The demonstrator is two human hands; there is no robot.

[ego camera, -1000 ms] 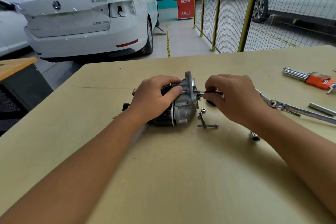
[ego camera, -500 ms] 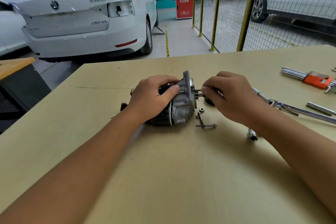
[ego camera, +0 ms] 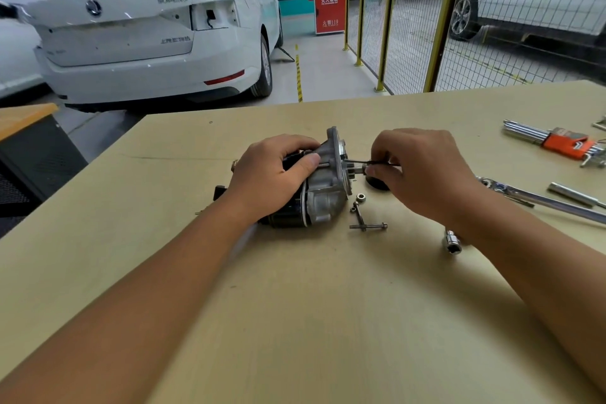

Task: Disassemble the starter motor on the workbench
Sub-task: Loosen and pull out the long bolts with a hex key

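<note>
Your left hand (ego camera: 270, 175) lies palm-down with the fingers curled over the top of the starter motor (ego camera: 314, 187) and the thumb pressed against its near side, the forearm running in from the lower left. Your right hand (ego camera: 423, 174) comes in from the lower right with the wrist slightly raised, the fingers bent inward. Its thumb and fingertips pinch a thin dark tool (ego camera: 367, 162) that points toward your left hand.

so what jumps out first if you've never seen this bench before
Mid-bench, the left hand grips the starter motor while the right hand pinches a thin dark tool at its end face. Loose bolts lie just in front; an orange hex key set sits far right.
</note>
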